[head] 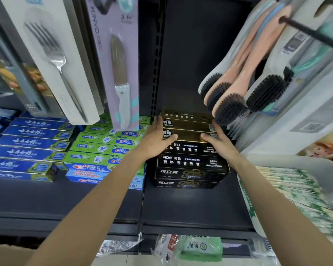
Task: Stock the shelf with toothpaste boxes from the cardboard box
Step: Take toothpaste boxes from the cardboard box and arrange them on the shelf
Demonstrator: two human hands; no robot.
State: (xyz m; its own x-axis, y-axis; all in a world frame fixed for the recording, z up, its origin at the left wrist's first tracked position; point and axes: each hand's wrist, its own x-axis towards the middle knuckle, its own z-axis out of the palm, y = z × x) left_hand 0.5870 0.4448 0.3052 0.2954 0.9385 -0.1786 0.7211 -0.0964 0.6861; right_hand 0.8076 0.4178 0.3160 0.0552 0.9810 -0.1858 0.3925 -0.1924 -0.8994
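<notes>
A stack of black toothpaste boxes (190, 167) stands on the dark shelf (181, 206), with gold-black toothpaste boxes (188, 129) lined up behind them. My left hand (158, 135) lies against the left ends of the gold boxes, fingers straight and thumb across the top of the nearest one. My right hand (217, 139) does the same at their right ends, thumb on top. A corner of the cardboard box (6, 252) shows at the bottom left.
Green toothpaste boxes (104, 146) and blue toothpaste boxes (31, 148) fill the shelf to the left. Carded forks (52, 54), a knife (119, 77) and brushes (238, 89) hang overhead. A white bin of wrapped chopsticks (296, 192) sits at the right.
</notes>
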